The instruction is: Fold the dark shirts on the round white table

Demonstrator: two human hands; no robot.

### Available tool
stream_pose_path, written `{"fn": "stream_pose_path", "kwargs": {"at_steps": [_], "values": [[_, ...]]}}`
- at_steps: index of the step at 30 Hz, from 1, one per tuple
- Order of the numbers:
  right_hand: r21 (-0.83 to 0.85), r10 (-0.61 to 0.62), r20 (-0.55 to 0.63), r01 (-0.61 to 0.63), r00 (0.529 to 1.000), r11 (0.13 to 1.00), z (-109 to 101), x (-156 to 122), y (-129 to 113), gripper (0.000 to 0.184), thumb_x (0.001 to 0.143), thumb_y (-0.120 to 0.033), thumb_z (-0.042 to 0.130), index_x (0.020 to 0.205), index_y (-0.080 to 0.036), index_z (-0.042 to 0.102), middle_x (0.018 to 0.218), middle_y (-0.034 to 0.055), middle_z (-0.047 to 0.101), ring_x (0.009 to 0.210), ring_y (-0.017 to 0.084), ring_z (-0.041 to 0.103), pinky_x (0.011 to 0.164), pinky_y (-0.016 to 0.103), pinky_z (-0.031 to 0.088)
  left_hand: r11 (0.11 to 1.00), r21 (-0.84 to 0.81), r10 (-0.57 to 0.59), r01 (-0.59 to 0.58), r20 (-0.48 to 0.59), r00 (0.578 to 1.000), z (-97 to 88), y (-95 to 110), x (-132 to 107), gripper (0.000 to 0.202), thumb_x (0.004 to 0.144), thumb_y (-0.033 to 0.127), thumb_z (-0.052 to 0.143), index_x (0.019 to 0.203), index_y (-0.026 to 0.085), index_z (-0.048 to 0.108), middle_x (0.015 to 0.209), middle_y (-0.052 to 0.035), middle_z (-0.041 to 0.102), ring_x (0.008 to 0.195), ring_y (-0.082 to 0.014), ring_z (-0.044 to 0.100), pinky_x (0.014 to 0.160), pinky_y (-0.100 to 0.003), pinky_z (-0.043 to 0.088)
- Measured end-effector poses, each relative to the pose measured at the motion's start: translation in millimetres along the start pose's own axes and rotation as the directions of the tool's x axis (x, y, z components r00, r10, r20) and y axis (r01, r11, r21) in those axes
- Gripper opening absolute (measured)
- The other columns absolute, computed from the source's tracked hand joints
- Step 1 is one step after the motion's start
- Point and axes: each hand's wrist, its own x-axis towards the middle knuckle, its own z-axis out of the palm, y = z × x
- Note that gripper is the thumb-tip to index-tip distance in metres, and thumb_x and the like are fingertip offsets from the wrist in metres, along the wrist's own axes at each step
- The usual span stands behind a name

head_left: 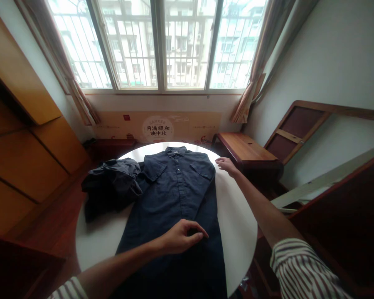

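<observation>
A dark navy button-up shirt (174, 191) lies spread on a round white table (237, 207), collar toward the window. The near-left sleeve is folded in at an angle, and the long front runs down toward me. Over the lower front hovers my left hand (180, 236), fingers curved with a gap between thumb and forefinger and nothing visible in it. Just beyond the shirt's right shoulder is my right hand (227, 165), its fingers loosely stretched toward the cloth; contact is unclear. A crumpled heap of dark clothes (112, 182) sits at the left, against the shirt's sleeve.
A wooden bench (246, 147) stands behind the table at the right, beside a leaning wooden frame (299, 124). Orange-brown cabinets (25, 158) line the left side. A printed cardboard panel (187, 124) leans below the barred window (183, 50).
</observation>
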Motion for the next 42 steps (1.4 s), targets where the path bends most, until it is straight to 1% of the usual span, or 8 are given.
{"fn": "stream_pose_path", "kwargs": {"at_steps": [5, 11, 15, 19, 24, 30, 36, 42], "values": [[0.075, 0.105, 0.068, -0.110, 0.992, 0.991, 29, 53, -5, 0.021, 0.064, -0.018, 0.082, 0.076, -0.014, 0.066, 0.057, 0.0018, 0.060, 0.051, 0.013, 0.057, 0.049, 0.025, 0.049, 1.000, -0.018, 0.004, -0.005, -0.019, 1.000, -0.2, -14, 1, 0.038, 0.090, 0.044, 0.058, 0.104, 0.013, 0.076, 0.074, -0.0025, 0.065, 0.065, -0.0115, 0.051, 0.064, -0.021, 0.040], [0.192, 0.023, 0.111, -0.045, 0.994, 0.980, 54, 80, -3, 0.026, 0.067, -0.023, 0.079, 0.091, -0.016, 0.071, 0.069, 0.0044, 0.069, 0.058, 0.015, 0.062, 0.053, 0.025, 0.050, 1.000, -0.012, 0.020, -0.020, 0.008, 1.000, -0.9, -20, -1, 0.035, 0.090, 0.041, 0.059, 0.103, 0.014, 0.076, 0.080, -0.0035, 0.070, 0.071, -0.0126, 0.057, 0.070, -0.020, 0.044], [0.230, -0.075, 0.018, 0.068, 0.997, 0.971, 59, 83, 13, 0.021, 0.073, -0.033, 0.070, 0.088, -0.019, 0.074, 0.087, 0.0063, 0.075, 0.088, 0.022, 0.067, 0.076, 0.031, 0.054, 1.000, 0.000, 0.028, -0.028, 0.003, 1.000, 0.1, -23, -2, 0.032, 0.090, 0.038, 0.059, 0.104, 0.015, 0.076, 0.081, -0.0032, 0.071, 0.072, -0.0130, 0.059, 0.071, -0.020, 0.045], [0.249, -0.162, -0.039, 0.167, 0.986, 0.954, 57, 81, 29, 0.030, 0.077, -0.042, 0.061, 0.093, -0.020, 0.074, 0.101, 0.0046, 0.075, 0.109, 0.025, 0.062, 0.092, 0.034, 0.049, 1.000, -0.008, 0.010, -0.010, 0.008, 1.000, 1.5, -23, -3, 0.030, 0.089, 0.037, 0.060, 0.104, 0.016, 0.076, 0.079, -0.0027, 0.071, 0.073, -0.0137, 0.061, 0.070, -0.020, 0.045], [0.256, -0.207, -0.018, 0.205, 0.978, 0.945, 58, 85, 37, 0.038, 0.078, -0.045, 0.058, 0.100, -0.017, 0.074, 0.099, 0.0067, 0.075, 0.105, 0.028, 0.064, 0.091, 0.038, 0.050, 1.000, -0.013, -0.001, 0.001, 0.014, 1.000, 1.7, -21, -4, 0.031, 0.090, 0.037, 0.059, 0.105, 0.015, 0.076, 0.078, -0.0032, 0.070, 0.070, -0.0124, 0.058, 0.065, -0.019, 0.044], [0.258, -0.260, -0.029, 0.258, 0.965, 0.931, 61, 91, 41, 0.038, 0.082, -0.040, 0.052, 0.101, -0.015, 0.074, 0.107, 0.0086, 0.073, 0.112, 0.027, 0.061, 0.098, 0.037, 0.046, 1.000, -0.014, 0.001, -0.001, 0.032, 0.999, -0.2, -19, -4, 0.033, 0.090, 0.037, 0.058, 0.106, 0.014, 0.075, 0.075, -0.0027, 0.068, 0.062, -0.0097, 0.052, 0.059, -0.018, 0.040], [0.259, -0.285, -0.053, 0.289, 0.957, 0.922, 58, 92, 44, 0.035, 0.080, -0.038, 0.052, 0.096, -0.017, 0.074, 0.110, 0.0062, 0.073, 0.114, 0.025, 0.059, 0.102, 0.036, 0.042, 1.000, -0.016, 0.007, -0.007, 0.023, 1.000, 0.5, -19, -3, 0.033, 0.091, 0.040, 0.058, 0.104, 0.015, 0.076, 0.079, -0.0039, 0.070, 0.069, -0.0122, 0.057, 0.067, -0.019, 0.044], [0.262, -0.246, -0.034, 0.246, 0.969, 0.933, 60, 83, 39, 0.046, 0.080, -0.046, 0.050, 0.105, -0.017, 0.074, 0.093, 0.0052, 0.073, 0.095, 0.026, 0.064, 0.082, 0.036, 0.051, 1.000, -0.015, 0.004, -0.004, 0.023, 1.000, 0.4, -20, -4, 0.033, 0.091, 0.040, 0.059, 0.105, 0.015, 0.076, 0.078, -0.0034, 0.069, 0.069, -0.0124, 0.058, 0.067, -0.019, 0.044]]}}
